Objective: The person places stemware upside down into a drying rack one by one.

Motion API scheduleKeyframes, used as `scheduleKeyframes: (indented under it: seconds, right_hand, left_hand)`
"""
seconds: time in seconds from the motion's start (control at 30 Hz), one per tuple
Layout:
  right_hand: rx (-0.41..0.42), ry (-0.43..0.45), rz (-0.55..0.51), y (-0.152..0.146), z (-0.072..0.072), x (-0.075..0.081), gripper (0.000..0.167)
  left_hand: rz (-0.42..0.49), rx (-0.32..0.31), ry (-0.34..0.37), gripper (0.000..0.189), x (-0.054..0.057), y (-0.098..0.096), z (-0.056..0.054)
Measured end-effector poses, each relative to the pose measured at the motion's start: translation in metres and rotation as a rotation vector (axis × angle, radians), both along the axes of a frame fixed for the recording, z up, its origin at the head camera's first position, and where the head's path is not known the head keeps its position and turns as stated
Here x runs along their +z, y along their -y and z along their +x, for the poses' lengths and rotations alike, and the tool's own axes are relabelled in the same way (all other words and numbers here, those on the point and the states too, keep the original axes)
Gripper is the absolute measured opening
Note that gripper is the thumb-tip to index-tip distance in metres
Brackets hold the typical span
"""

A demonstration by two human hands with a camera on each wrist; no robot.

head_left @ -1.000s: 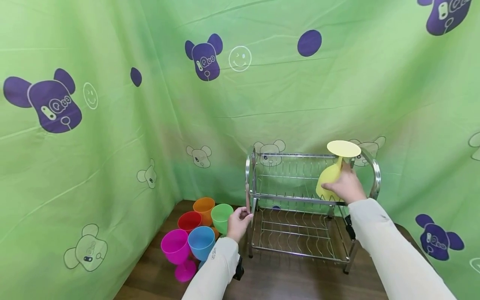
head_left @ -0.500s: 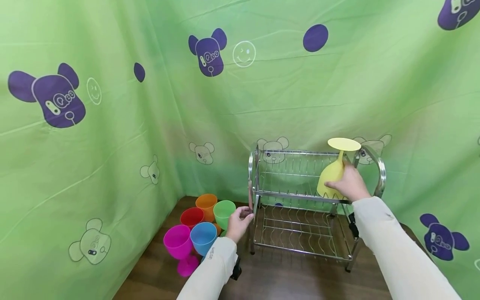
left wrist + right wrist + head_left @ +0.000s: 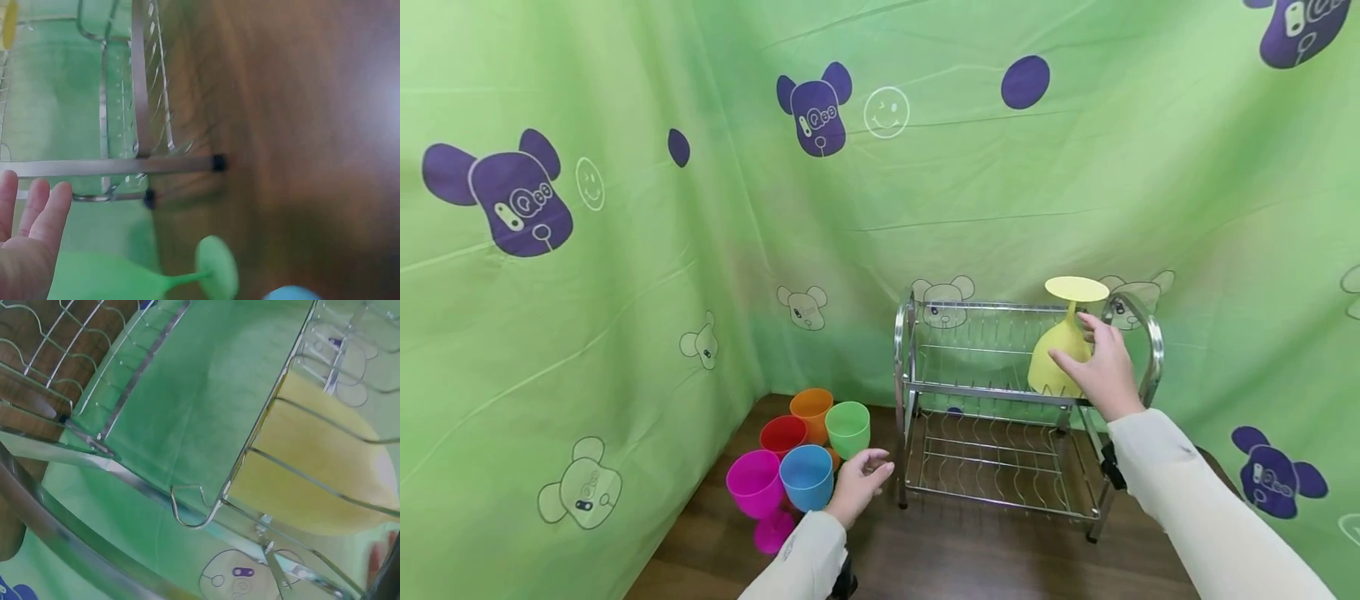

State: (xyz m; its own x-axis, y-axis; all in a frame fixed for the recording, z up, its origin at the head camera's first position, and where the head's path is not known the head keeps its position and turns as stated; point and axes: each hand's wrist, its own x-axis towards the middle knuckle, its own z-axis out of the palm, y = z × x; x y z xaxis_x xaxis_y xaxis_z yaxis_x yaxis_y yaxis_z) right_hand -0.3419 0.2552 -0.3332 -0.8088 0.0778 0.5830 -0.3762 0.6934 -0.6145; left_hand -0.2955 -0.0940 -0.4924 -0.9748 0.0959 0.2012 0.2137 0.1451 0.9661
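A yellow plastic goblet [image 3: 1051, 362] stands upside down on the upper shelf of the metal dish rack [image 3: 992, 392], toward its right end. Close beside it is my right hand [image 3: 1105, 367], with thumb and fingers spread apart around its right side. In the right wrist view the goblet's yellow bowl [image 3: 312, 469] shows behind the wires. My left hand [image 3: 856, 485] hovers between the rack and the blue goblet [image 3: 807, 477], its fingers loosely bent and holding nothing. The left wrist view shows its fingers [image 3: 50, 219] near the rack's leg and the green goblet [image 3: 106, 275].
Left of the rack, several goblets stand upright on the brown table [image 3: 955, 550]: magenta [image 3: 756, 487], red [image 3: 784, 437], orange [image 3: 811, 408], and green [image 3: 848, 429]. The lower rack shelf [image 3: 992, 467] has wavy wires. A green printed curtain [image 3: 925, 208] hangs behind and at the left.
My right hand has loosened its grip on the yellow goblet, which stays on the upper shelf. My left hand has let go of the rack's left post and moved down and left.
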Motion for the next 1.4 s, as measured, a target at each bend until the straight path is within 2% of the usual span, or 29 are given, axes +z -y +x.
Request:
scheduleKeyframes:
  seconds: [0.23, 0.37, 0.47, 0.57, 0.6, 0.67, 0.73, 0.8, 0.9, 1.0, 1.1, 1.2, 1.4]
  right_hand:
    - [0.044, -0.298, -0.079, 0.012, 0.026, -0.023, 0.057]
    - [0.114, -0.41, -0.08, 0.017, 0.037, -0.041, 0.055]
    - [0.177, -0.489, -0.03, 0.021, 0.042, -0.055, 0.052]
    - [0.238, -0.612, 0.075, 0.026, 0.046, -0.068, 0.062]
    - [0.257, -0.656, 0.119, 0.027, 0.047, -0.073, 0.067]
    - [0.292, -0.691, 0.184, 0.03, 0.051, -0.082, 0.063]
    - [0.331, -0.636, 0.221, 0.03, 0.057, -0.091, 0.061]
    - [0.34, -0.517, 0.222, 0.029, 0.065, -0.101, 0.054]
    - [0.302, -0.322, 0.21, 0.027, 0.077, -0.117, 0.057]
    - [0.271, -0.207, 0.19, 0.029, 0.086, -0.134, 0.064]
    - [0.285, -0.156, 0.162, 0.034, 0.092, -0.15, 0.065]
    - [0.322, -0.139, 0.133, 0.04, 0.098, -0.165, 0.065]
    - [0.381, -0.152, 0.103, 0.047, 0.111, -0.189, 0.064]
  left_hand:
    - [0.031, -0.001, 0.124, 0.03, -0.034, 0.017, 0.028]
    - [0.05, 0.0, 0.169, 0.032, -0.045, 0.023, 0.037]
    - [0.06, -0.007, 0.191, 0.036, -0.053, 0.027, 0.043]
    - [0.08, 0.061, 0.19, 0.038, -0.061, 0.031, 0.049]
    - [0.088, 0.103, 0.19, 0.038, -0.064, 0.032, 0.05]
    - [0.113, 0.198, 0.185, 0.036, -0.068, 0.035, 0.052]
    - [0.14, 0.293, 0.183, 0.034, -0.072, 0.036, 0.053]
    - [0.165, 0.371, 0.169, 0.03, -0.074, 0.037, 0.053]
    - [0.173, 0.473, 0.142, 0.022, -0.077, 0.039, 0.049]
    - [0.121, 0.57, 0.121, 0.015, -0.081, 0.044, 0.046]
    - [0.009, 0.652, 0.106, 0.016, -0.083, 0.049, 0.045]
    - [-0.075, 0.708, 0.09, 0.027, -0.084, 0.05, 0.044]
    - [-0.026, 0.714, 0.119, 0.054, -0.091, 0.045, 0.04]
